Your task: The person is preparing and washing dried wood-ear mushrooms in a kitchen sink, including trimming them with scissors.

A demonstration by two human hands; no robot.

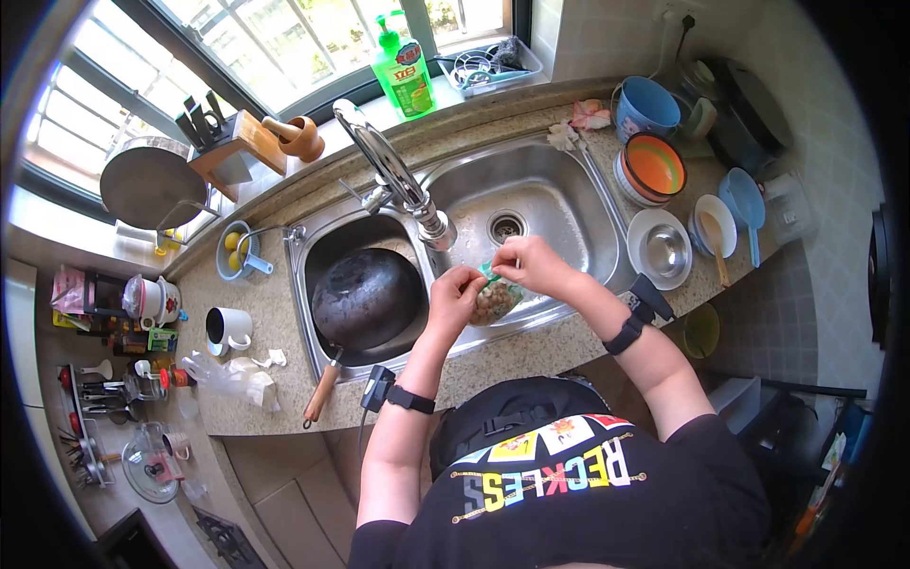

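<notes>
1. The step in hand looks like work at the mouth of a small clear plastic bag (495, 302) filled with brown, rounded pieces. Both hands meet at its top edge, which has a touch of green at it.
2. The left hand (455, 289) is closed in a pinch, thumb and fingertips nipping the bag's upper left corner. The right hand (536, 266) is likewise closed, with its fingers bunched on the upper right of the same edge. Neither hand has hold of anything else.
3. The bag hangs between and just below the two hands, over the near rim of the stainless-steel double sink (569, 204), on the right basin's side.
4. As a judgement, what comes next calls for a firm two-sided pinch and a small, even pull. The film is thin and slack, the load is loose and lumpy, and a jerk could spill pieces into the basin.
5. Just beyond the left hand rises the curved chrome tap (393, 171), smooth and bright.
6. To the left of the left hand, a dark, round, matt wok (368, 296) with a wooden handle fills the left basin.
7. The speckled stone worktop (531, 356) runs just nearer the body than the hands, and it looks hard and polished.
8. To the right of the right hand, a shiny steel bowl on a white plate (664, 248) stands on the worktop. Well beyond the hands, a green plastic soap bottle (403, 71) sits on the window ledge.
</notes>
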